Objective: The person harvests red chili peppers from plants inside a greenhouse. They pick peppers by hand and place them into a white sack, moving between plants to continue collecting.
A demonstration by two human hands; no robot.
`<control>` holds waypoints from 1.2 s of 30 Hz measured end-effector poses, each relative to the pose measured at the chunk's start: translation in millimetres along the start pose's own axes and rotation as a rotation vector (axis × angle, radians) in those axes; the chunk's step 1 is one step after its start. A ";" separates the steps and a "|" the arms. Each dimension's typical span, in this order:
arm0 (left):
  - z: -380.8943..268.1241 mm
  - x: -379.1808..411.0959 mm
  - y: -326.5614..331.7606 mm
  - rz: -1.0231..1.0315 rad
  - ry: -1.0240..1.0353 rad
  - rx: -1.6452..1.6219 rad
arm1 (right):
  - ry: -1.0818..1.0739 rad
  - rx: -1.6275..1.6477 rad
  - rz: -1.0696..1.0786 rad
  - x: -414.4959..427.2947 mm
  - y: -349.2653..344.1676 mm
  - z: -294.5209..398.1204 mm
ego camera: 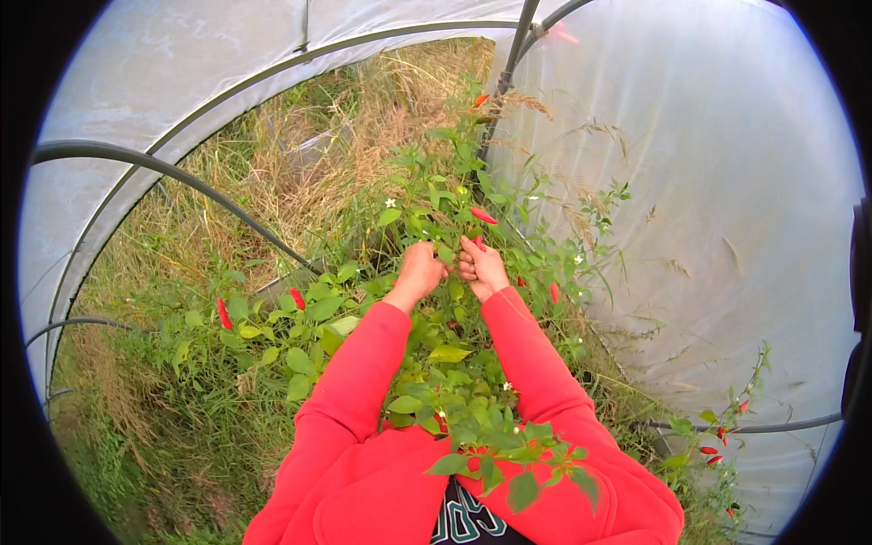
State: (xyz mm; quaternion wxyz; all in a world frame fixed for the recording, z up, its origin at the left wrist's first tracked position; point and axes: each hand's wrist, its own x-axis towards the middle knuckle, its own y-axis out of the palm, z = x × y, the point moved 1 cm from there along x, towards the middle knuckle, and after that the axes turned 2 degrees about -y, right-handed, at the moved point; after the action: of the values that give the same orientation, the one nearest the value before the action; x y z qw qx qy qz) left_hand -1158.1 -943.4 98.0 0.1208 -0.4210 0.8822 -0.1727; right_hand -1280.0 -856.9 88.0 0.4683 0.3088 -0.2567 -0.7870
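My left hand (417,274) is among the leaves of a chili pepper plant (446,201), with its fingers curled in. Leaves cover its fingertips, so what they grip cannot be made out. Just to the right, my right hand (485,271) has its thumb and fingers closed around a red chili pepper (479,242), which is partly hidden. Another red chili (484,215) hangs a little above the right hand. A small white flower (390,203) shows above my left hand.
More red chilies (224,313) hang at the left, and some (709,450) at the lower right. A leafy branch (511,449) crosses before my chest. Grey hoops (204,194) support plastic sheeting (715,204). Dry grass (272,204) stands behind the plants.
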 end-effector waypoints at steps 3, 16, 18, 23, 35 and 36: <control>-9.7 -6.8 -6.0 -0.002 -0.086 -0.028 | -0.045 -0.034 -0.037 -0.5 7.1 -4.4; -43.6 -32.4 -25.0 -0.188 -0.008 0.477 | -0.276 -0.197 0.097 -36.8 32.8 42.0; -40.4 -31.9 -23.5 -0.214 0.081 0.458 | -0.243 -0.285 0.029 -37.7 24.7 41.8; -37.0 -23.7 -15.7 -0.234 0.126 0.378 | -0.350 -0.584 0.005 -19.6 16.8 37.7; -65.8 -21.5 -13.4 -0.225 0.192 -0.067 | -0.619 -0.789 0.005 22.6 58.3 79.4; -69.5 -20.9 -16.0 -0.296 0.227 -0.081 | -0.664 -0.807 0.000 18.6 57.8 79.4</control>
State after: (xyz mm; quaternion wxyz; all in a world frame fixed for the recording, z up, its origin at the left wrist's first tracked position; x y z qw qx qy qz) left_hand -1158.9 -922.3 169.2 -0.0233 -0.5284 0.8249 -0.1995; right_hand -1311.2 -889.3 177.3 0.4433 -0.1624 -0.0678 -0.8789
